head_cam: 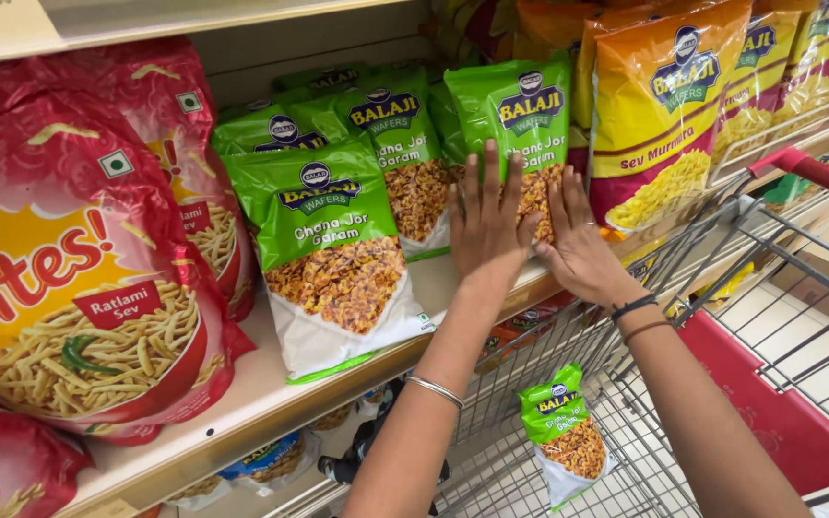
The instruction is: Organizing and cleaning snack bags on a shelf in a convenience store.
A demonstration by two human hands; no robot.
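Head view: both hands pressed flat on green snack bag (520,115) standing on shelf (271,393). Left hand (485,225) and right hand (578,240) side by side, fingers spread, not clamped. Bag not yet lifted off shelf. One matching small green packet (563,432) already lies in cart (722,288), below shelf.

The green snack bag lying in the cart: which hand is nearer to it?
Right. The right hand presses a shelf bag almost directly above the cart's green bag; the left hand is beside it, further left.
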